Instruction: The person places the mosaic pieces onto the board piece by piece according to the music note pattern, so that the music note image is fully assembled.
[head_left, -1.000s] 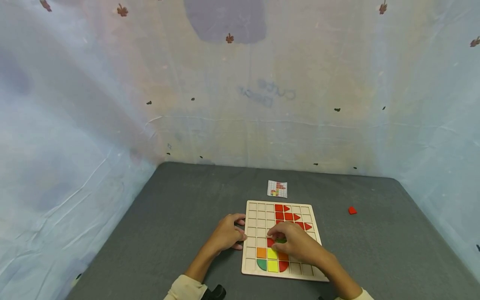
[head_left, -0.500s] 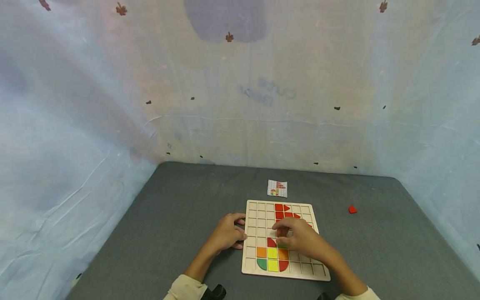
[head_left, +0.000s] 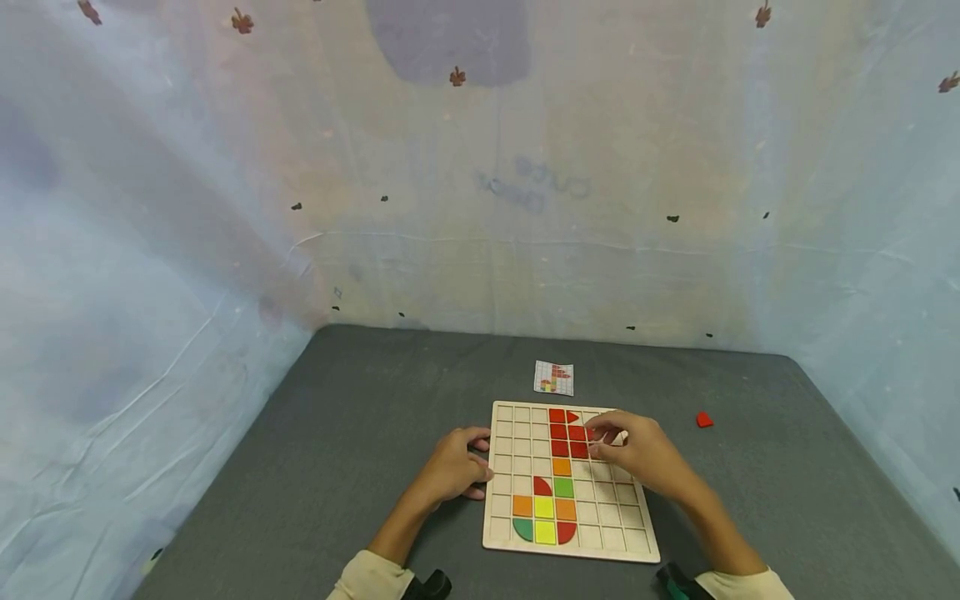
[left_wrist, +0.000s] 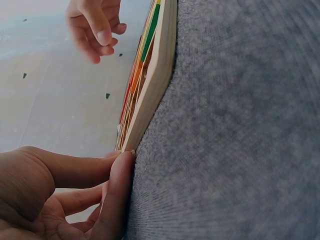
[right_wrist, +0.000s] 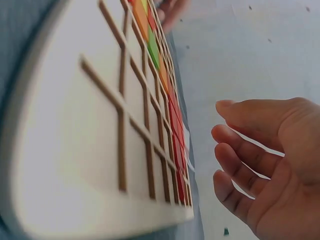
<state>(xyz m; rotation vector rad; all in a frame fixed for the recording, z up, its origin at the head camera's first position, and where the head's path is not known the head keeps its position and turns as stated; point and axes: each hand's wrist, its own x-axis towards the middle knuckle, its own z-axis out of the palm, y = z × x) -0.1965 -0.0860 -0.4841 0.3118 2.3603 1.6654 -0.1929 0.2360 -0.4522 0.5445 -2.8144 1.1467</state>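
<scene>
My left hand (head_left: 455,467) is at the left edge of a wooden grid board (head_left: 612,539); in the left wrist view its thumb and finger (left_wrist: 120,172) pinch that edge. Over the board's upper right hovers my right hand (head_left: 637,450), fingers loosely bent. The right wrist view shows nothing between its fingers (right_wrist: 227,160), apart from the board. Red squares (head_left: 558,432) fill cells near the top, partly covered by the right hand. Below them run an orange square (head_left: 562,467), a green square (head_left: 563,487), a red quarter-round piece (head_left: 541,486) and yellow squares (head_left: 544,519).
A small printed pattern card (head_left: 553,377) lies just behind the board. One loose red piece (head_left: 704,420) rests to the right on the grey table (head_left: 405,375). A patterned cloth (head_left: 450,275) hangs behind and along the sides.
My right hand has moved up and right from the board's middle, uncovering the orange and green squares. It now covers the right ends of the red rows. The left hand stays in place.
</scene>
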